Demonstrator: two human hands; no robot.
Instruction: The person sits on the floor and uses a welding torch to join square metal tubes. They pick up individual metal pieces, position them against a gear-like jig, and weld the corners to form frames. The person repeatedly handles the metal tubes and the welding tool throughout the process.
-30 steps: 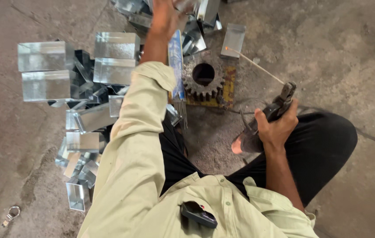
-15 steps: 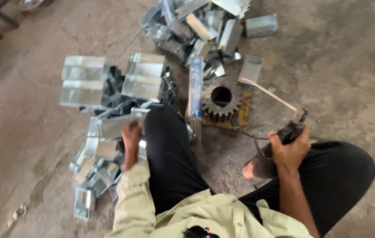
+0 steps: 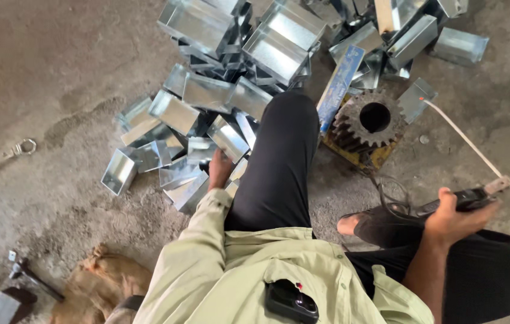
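Metal boxes (image 3: 174, 111) lie heaped on the floor (image 3: 57, 72) just ahead and left of the left hand (image 3: 220, 169), whose fingers curl among them, grip unclear, while the right hand (image 3: 454, 217) is closed around a dark tool (image 3: 468, 198).

Metal channel pieces (image 3: 207, 114) crowd the floor (image 3: 57, 72) from the far edge to the left knee. Gear (image 3: 372, 117) blocks the middle. Bare floor at the left edge and far right corner.

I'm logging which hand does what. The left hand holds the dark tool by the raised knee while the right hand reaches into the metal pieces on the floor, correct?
The hands are swapped. In the head view the right hand holds the dark tool, and the left hand reaches into the metal pieces.
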